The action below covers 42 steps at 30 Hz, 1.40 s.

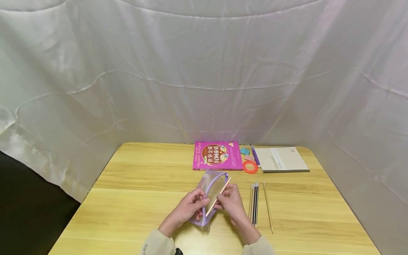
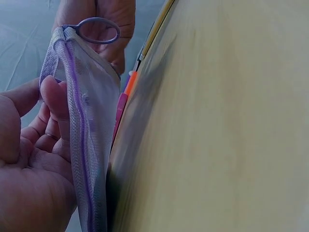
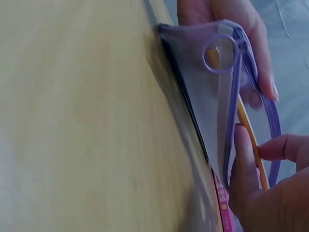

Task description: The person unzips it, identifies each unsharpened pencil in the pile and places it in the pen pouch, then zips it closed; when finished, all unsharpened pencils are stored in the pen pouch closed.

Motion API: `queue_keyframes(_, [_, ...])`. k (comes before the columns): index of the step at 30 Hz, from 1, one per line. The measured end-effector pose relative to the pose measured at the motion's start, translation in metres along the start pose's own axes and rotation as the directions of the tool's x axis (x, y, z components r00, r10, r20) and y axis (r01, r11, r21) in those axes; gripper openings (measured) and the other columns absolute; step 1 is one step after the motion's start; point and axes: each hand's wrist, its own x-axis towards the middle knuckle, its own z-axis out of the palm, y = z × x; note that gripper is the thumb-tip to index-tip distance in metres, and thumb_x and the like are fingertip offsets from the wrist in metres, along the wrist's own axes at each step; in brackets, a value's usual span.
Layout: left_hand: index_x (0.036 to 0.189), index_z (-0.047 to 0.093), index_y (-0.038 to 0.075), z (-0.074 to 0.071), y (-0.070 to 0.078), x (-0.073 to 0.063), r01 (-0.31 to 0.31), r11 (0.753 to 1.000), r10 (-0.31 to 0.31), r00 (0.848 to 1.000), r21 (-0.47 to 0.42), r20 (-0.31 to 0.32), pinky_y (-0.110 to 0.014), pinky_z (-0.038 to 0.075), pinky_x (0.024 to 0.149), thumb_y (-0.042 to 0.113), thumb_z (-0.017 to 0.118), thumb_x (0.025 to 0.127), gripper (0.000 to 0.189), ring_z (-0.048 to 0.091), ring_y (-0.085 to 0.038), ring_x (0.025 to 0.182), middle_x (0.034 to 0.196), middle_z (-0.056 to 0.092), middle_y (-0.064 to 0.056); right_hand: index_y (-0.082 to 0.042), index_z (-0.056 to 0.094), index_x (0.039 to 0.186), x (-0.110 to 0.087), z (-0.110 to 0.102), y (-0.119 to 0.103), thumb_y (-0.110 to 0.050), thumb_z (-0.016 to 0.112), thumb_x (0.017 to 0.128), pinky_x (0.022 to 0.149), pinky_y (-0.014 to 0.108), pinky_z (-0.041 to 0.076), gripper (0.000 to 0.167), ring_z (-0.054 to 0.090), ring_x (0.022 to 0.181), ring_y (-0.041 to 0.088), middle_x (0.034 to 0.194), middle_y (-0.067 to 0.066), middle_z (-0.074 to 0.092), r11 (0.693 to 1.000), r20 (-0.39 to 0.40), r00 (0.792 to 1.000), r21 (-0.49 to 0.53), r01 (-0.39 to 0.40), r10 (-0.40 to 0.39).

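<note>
A see-through mesh pencil pouch (image 1: 208, 176) with a purple zip stands tilted on the table, its zipped mouth spread apart. My left hand (image 1: 190, 206) grips the pouch's left edge between thumb and fingers, as the left wrist view also shows. With thumb and fingertips, my right hand (image 1: 232, 202) pinches a light wooden pencil (image 1: 211, 207). In the right wrist view the pencil (image 3: 247, 126) looks orange, and its far end lies inside the mouth. A purple ring (image 2: 99, 31) hangs at the zip's end. Reddish sticks show faintly through the pouch's far left side.
Right of my hands lie several dark and light pencils (image 1: 255, 203) side by side and one gold pencil (image 1: 268, 209). Behind are a pink book (image 1: 218, 156), an orange ring (image 1: 250, 167), a small blue item (image 1: 244, 151), a purple pen (image 1: 256, 156) and a notebook (image 1: 283, 161).
</note>
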Motion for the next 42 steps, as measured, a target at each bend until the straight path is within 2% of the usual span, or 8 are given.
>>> queue_keyframes(7, [0.103,0.052,-0.003,0.002,0.002,0.001,-0.003,1.000,0.003,1.000,-0.005,0.016,-0.020,0.050,0.049,0.022,0.063,0.104,0.028,0.055,-0.008,0.055,0.074,0.056,0.000,0.010,0.030,0.131,-0.001,0.009,0.009,0.012,0.060,0.087,0.062,0.032,0.065,0.053,0.061,0.065,0.016,0.091,0.010,0.051,1.000,0.023,1.000,-0.021,-0.002,0.002])
queue_keyframes(20, [0.104,0.051,-0.004,0.002,0.000,0.000,0.000,1.000,0.000,1.000,-0.008,0.022,-0.020,0.050,0.049,0.023,0.063,0.104,0.030,0.054,-0.007,0.054,0.072,0.056,0.001,0.010,0.032,0.129,-0.002,0.008,0.010,0.010,0.061,0.089,0.065,0.031,0.065,0.049,0.063,0.066,0.016,0.094,0.014,0.054,0.997,0.004,0.999,-0.060,-0.048,0.049])
queue_keyframes(26, [0.102,0.051,-0.003,0.002,0.000,0.000,-0.003,1.000,0.003,1.000,0.006,0.010,-0.020,0.049,0.048,0.021,0.065,0.103,0.028,0.053,-0.010,0.056,0.069,0.054,-0.003,0.012,0.032,0.131,-0.006,0.006,0.008,0.009,0.064,0.090,0.069,0.035,0.066,0.052,0.065,0.069,0.018,0.098,0.017,0.057,0.995,0.000,0.998,-0.083,-0.058,0.058])
queue_keyframes(32, [0.100,0.053,-0.001,0.001,0.004,0.001,-0.016,0.999,0.016,1.000,0.047,-0.004,-0.020,0.048,0.046,0.020,0.066,0.102,0.026,0.052,-0.009,0.054,0.068,0.054,0.000,0.009,0.036,0.133,-0.009,0.002,0.003,0.008,0.067,0.091,0.069,0.037,0.066,0.053,0.067,0.070,0.021,0.102,0.019,0.058,0.992,-0.019,0.997,-0.107,-0.073,0.072])
queue_keyframes(42, [0.100,0.054,0.000,-0.002,0.012,0.000,-0.034,0.995,0.038,0.998,0.096,-0.042,-0.018,0.047,0.046,0.019,0.066,0.102,0.023,0.051,-0.007,0.055,0.068,0.053,0.000,0.009,0.043,0.132,-0.006,-0.008,-0.003,0.008,0.070,0.088,0.064,0.039,0.065,0.051,0.065,0.067,0.021,0.100,0.016,0.056,0.993,-0.055,0.998,-0.108,-0.043,0.038])
